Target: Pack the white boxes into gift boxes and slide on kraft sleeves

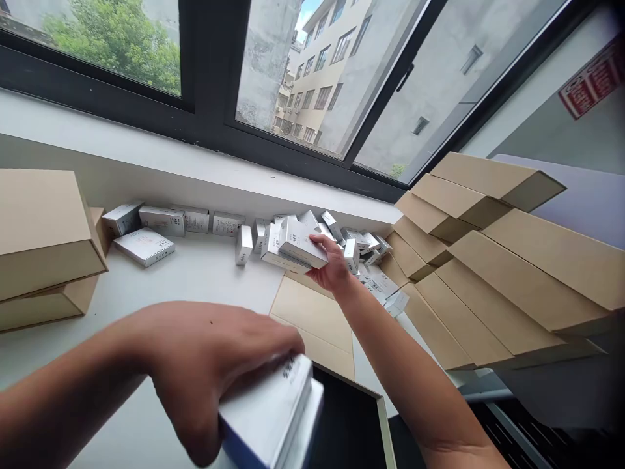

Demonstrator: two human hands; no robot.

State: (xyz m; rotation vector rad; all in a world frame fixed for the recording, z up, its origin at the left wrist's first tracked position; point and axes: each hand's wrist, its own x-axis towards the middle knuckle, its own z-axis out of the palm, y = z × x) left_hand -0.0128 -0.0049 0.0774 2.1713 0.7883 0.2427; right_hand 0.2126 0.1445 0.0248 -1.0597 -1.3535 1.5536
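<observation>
Dark-framed window [209,85], green tree [120,42] and pale building [317,71] outside, red sign [593,81] at right

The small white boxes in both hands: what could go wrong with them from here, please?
The right hand grips two boxes that are not lined up, so one might slide off the other.
The left hand holds its boxes beside the black-lined open box; a corner might catch its rim.
The piled boxes lie loosely near the right forearm, so a brush might topple some.

Two white boxes [271,410], tilted, together; another white pair [294,243], overlapping, farther forward
</observation>
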